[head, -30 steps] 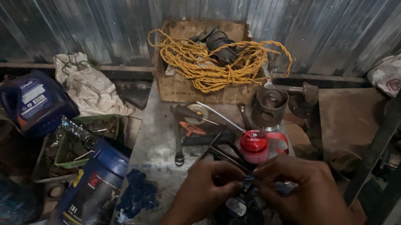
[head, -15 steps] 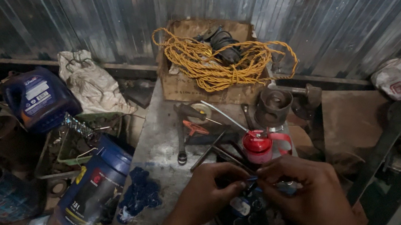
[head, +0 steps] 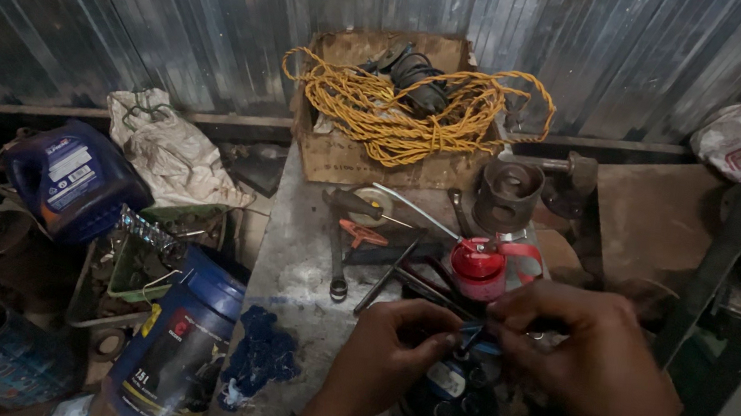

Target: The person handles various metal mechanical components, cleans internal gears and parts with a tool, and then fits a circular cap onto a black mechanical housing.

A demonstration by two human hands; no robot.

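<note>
Clutter crowds the far left: a dark blue jug (head: pixel 67 178) lies tipped beside a crumpled white bag (head: pixel 168 150), and nearer stands a blue canister (head: pixel 178 344) with a blue rag (head: pixel 261 354) at its foot on the grey tabletop (head: pixel 300 256). Further along, at the back against the corrugated wall, a cardboard box (head: pixel 339 153) holds a tangle of yellow rope (head: pixel 409 110); in front of it lie a wrench (head: pixel 336 265) and orange-handled pliers (head: pixel 363 233). Then come the hands. The left hand (head: pixel 391 354) has its grip pressed together, thumb and forefinger pinching a thin blue wire (head: pixel 472 326), and the right hand (head: pixel 591 354) pinches the same strand from the other side, fingertips almost touching. The wire sits just above a dark motor-like part (head: pixel 450 403) standing on the tabletop's near edge, below both hands. A red-capped can (head: pixel 480 267) stands just behind them, a metal cylinder (head: pixel 507 196) beyond. As I judge it, the work on the wire is midway: held and being worked, not yet let go, and I cannot see whether its end is fixed.
</note>
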